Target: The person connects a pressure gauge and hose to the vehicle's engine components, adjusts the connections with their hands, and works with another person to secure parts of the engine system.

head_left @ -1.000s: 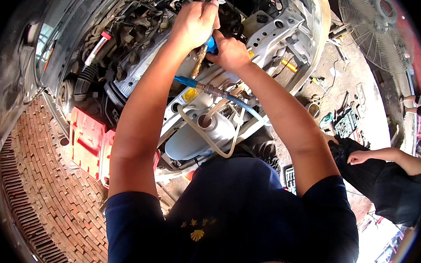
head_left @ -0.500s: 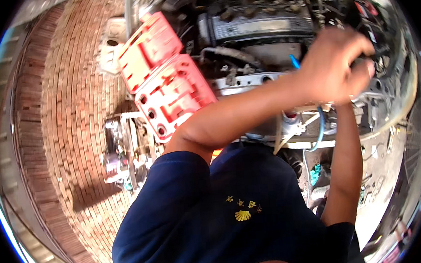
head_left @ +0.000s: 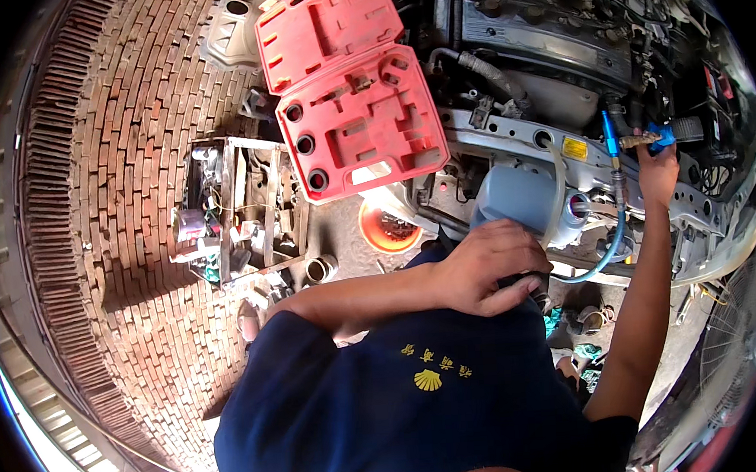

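Observation:
My right hand (head_left: pixel 658 167) reaches into the engine bay and is closed on a blue fitting (head_left: pixel 663 135) with a tarnished brass piece (head_left: pixel 636 141) beside it. A bright blue tool (head_left: pixel 610 135) on a pale blue hose (head_left: pixel 619 238) stands just left of that hand. My left hand (head_left: pixel 497 270) is low in front of my body, fingers curled; what they hold, if anything, is hidden. Near it sit a translucent grey reservoir (head_left: pixel 505 198) and a beige hose (head_left: pixel 557 195) along the metal front panel (head_left: pixel 586 163).
An open red moulded case (head_left: pixel 363 129) lies over the car's left front area. Below it are an orange bucket (head_left: pixel 383 240) and a cluttered metal trolley (head_left: pixel 238 210) on the brick floor (head_left: pixel 138 277). The engine (head_left: pixel 539 36) fills the upper right, with a fan (head_left: pixel 730 336) at the far right edge.
The view has swung leftward, bringing the case and trolley in. My left hand has left the fitting and dropped toward my body, while my right hand remains on it.

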A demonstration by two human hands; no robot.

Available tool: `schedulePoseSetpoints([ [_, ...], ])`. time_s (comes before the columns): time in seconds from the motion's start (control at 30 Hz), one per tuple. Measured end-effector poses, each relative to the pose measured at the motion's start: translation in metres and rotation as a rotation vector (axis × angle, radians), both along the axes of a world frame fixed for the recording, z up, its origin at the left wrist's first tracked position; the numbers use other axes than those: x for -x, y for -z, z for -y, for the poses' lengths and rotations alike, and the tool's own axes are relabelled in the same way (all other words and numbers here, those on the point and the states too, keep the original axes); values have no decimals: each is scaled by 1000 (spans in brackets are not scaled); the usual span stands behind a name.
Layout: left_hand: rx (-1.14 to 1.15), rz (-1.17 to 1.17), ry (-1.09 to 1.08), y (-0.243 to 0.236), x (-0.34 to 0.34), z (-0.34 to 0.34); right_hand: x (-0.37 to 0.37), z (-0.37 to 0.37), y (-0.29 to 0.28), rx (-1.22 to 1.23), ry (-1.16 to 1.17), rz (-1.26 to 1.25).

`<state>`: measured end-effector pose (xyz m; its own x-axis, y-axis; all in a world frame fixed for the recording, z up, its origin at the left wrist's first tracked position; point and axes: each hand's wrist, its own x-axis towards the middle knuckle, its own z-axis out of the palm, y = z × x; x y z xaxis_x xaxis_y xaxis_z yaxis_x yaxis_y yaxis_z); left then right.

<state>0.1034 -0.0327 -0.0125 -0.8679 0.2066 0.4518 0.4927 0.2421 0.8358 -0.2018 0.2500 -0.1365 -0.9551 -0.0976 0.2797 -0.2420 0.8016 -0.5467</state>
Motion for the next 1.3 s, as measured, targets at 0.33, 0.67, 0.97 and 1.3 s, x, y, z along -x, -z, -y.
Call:
schedulePoseSetpoints([
  [0.33,64,-53,-3,12,7,11,-6,11,-9,-139,127,176],
  [0.67,120,-10,-147,3,61,46,-18,13,-32,41,75,199],
  [0.97,177,136,-235,5,115,50,-14,15,-25,-71,98,138],
  [1.3,334,160,-154,13,116,34,-13,14,-22,-85,130,151],
])
